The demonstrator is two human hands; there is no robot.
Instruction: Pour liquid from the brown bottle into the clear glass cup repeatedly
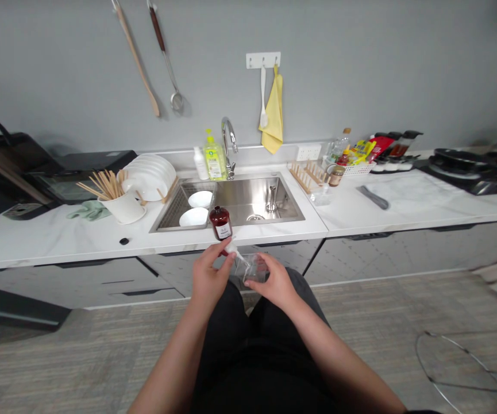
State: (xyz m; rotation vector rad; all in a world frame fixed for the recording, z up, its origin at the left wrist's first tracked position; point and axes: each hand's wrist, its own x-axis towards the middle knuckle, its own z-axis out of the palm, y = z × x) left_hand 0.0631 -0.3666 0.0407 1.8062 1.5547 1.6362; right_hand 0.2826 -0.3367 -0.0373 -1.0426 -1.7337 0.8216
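Between its thumb and fingers, my left hand point(214, 270) pinches a small white nozzle-like piece point(231, 248); its exact kind is unclear. A thin pale end slants from it down to a clear plastic container point(253, 269). My right hand point(276, 279) grips that container from the right side, thumb below and fingers on top. Both hands are in front of the counter's edge, above my lap. Just beyond the left fingertips, a dark red-brown bottle point(221, 223) with a white label stands at the front rim of the sink.
Two white bowls point(194, 217) sit in the left of the steel sink point(248, 192). Soap bottles point(214, 158) and a faucet point(227, 138) stand behind. Left are a chopstick holder point(123, 207), plates point(151, 172) and a small black cap point(124, 241). Right lies a dark grey cloth-like strip point(373, 197).
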